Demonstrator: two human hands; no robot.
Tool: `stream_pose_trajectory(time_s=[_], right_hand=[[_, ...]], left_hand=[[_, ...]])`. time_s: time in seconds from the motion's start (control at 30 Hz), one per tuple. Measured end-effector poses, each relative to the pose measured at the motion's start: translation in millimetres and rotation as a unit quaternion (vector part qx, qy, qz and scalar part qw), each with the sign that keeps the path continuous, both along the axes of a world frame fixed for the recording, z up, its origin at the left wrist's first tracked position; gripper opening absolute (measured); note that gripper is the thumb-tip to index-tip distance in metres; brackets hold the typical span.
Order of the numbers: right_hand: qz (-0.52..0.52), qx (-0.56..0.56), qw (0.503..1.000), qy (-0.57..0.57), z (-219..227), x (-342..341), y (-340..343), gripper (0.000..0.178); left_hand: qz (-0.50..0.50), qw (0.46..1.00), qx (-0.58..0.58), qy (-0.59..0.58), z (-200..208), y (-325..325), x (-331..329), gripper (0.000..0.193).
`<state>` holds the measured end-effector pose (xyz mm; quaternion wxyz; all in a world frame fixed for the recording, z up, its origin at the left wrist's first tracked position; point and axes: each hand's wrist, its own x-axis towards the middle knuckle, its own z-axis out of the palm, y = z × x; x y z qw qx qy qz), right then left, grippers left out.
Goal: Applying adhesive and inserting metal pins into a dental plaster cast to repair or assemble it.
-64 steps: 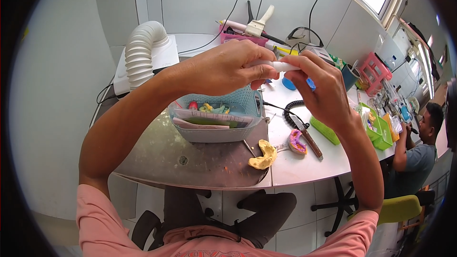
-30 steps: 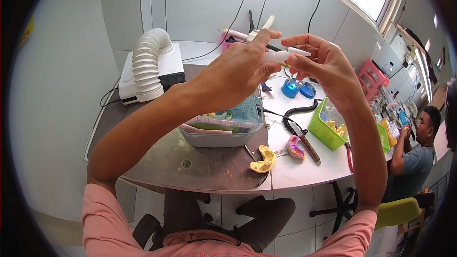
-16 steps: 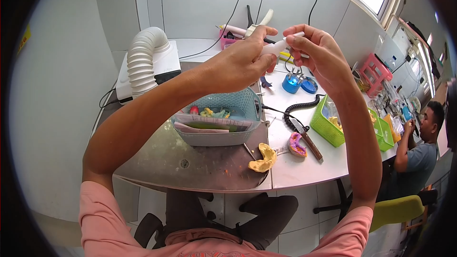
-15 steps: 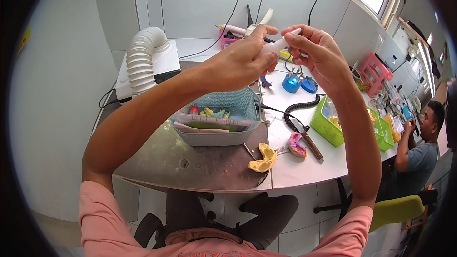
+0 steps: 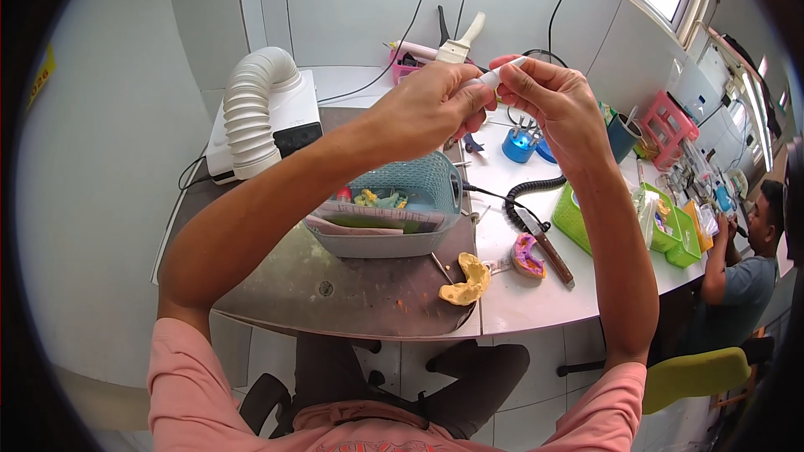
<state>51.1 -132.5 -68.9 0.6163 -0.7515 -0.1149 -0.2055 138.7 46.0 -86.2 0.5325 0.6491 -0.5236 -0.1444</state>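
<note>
A small white bottle with a pointed nozzle is held up over the far side of the bench. My left hand is closed around its body, which the fingers mostly hide. Thumb and fingers of my right hand pinch the tapered white tip. Below my left forearm stands a grey-blue mesh basket holding papers and coloured scraps. A blue round holder with upright bits sits under my right hand, partly covering a blue lid beside it.
Near the bench's front edge lie a yellow plaster dental model, a pink-and-tan model and a wooden-handled knife. A white ribbed hose stands at left, green baskets at right. A co-worker sits far right.
Both hands have come slightly lower with the bottle, and my right hand has shifted a little rightward. The grips look the same. The whole view has tilted slightly.
</note>
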Motion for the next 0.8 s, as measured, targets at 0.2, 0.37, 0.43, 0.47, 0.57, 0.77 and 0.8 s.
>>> stream_pose_trajectory(time_s=[0.2, 0.37, 0.43, 0.47, 0.57, 0.77, 0.8], right_hand=[[-0.1, -0.006, 0.995, 0.012, -3.4, -1.9, 11.2, 0.027], [-0.107, 0.076, 0.991, -0.013, -2.0, 4.3, 20.1, 0.026], [-0.116, 0.069, 0.991, 0.001, -7.3, 11.0, 17.0, 0.028], [-0.126, 0.06, 0.99, 0.014, -9.6, 13.7, 15.4, 0.03], [-0.084, 0.069, 0.994, 0.022, -12.7, 10.8, 14.1, 0.035], [-0.07, 0.035, 0.997, 0.017, -10.6, 9.1, 11.9, 0.036], [-0.081, -0.005, 0.997, 0.008, -11.2, 10.7, 10.6, 0.034]], left_hand=[[0.222, 0.926, -0.052, -0.302, -2.8, -6.5, -20.1, 0.021], [0.284, 0.863, -0.085, -0.41, -9.6, -18.2, -11.1, 0.018], [0.302, 0.845, -0.053, -0.437, -9.9, -18.4, -7.7, 0.018], [0.295, 0.857, -0.047, -0.419, -9.8, -18.7, -4.1, 0.018], [0.277, 0.884, -0.057, -0.373, -9.7, -13.8, -2.3, 0.02], [0.212, 0.936, -0.033, -0.28, -1.4, -10.5, 7.5, 0.027], [0.19, 0.949, -0.018, -0.252, 0.5, -12.3, 10.9, 0.03]])
